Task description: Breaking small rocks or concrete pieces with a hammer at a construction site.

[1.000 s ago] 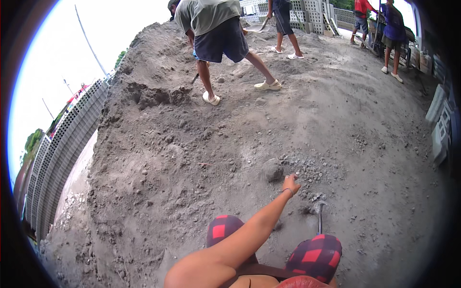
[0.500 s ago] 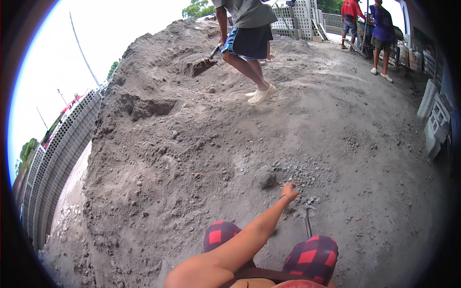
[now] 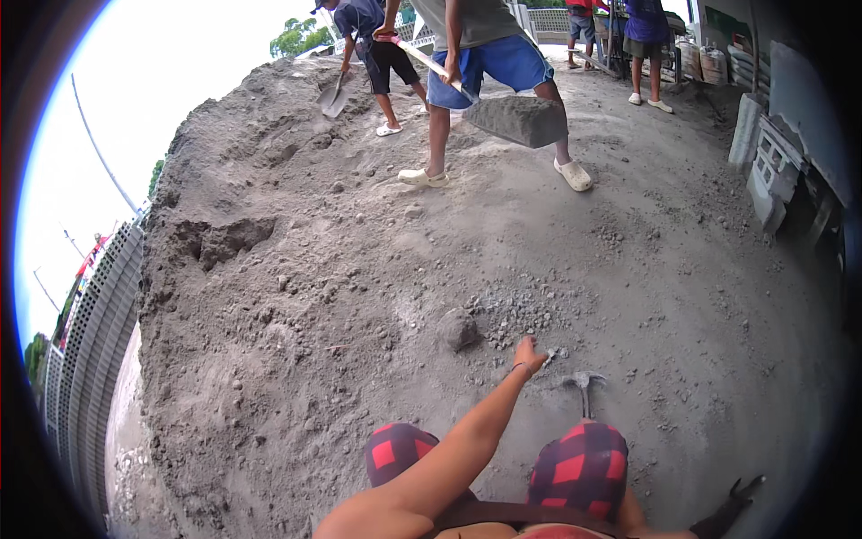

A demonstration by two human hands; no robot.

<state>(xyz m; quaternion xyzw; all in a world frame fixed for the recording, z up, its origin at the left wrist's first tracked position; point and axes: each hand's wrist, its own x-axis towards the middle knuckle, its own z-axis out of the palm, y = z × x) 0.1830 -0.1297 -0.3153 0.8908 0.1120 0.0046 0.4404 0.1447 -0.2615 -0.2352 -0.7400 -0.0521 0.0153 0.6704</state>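
Observation:
My bare left hand (image 3: 531,355) reaches down to the grey ground, a band at its wrist. Its fingers are curled; what they hold, if anything, is too small to make out. Beyond the fingers spreads a patch of small broken stones (image 3: 530,312), with a larger rounded lump (image 3: 460,330) to the left. A hammer (image 3: 584,381) lies in front of my right knee, its lower handle hidden. At the lower right my right hand (image 3: 729,510), apparently in a dark glove, shows with fingers apart and nothing visible in them.
Ahead, a person in blue shorts carries a loaded shovel (image 3: 516,119); another person holds a second shovel (image 3: 333,97). Two more people stand at the far right. Hollow blocks (image 3: 774,171) lean along the right side. A stacked block wall (image 3: 94,328) borders the left, below a drop.
My view has turned slightly right. The nearer person has turned around with a full shovel, and the second worker has come into sight. My right hand has appeared at the lower right.

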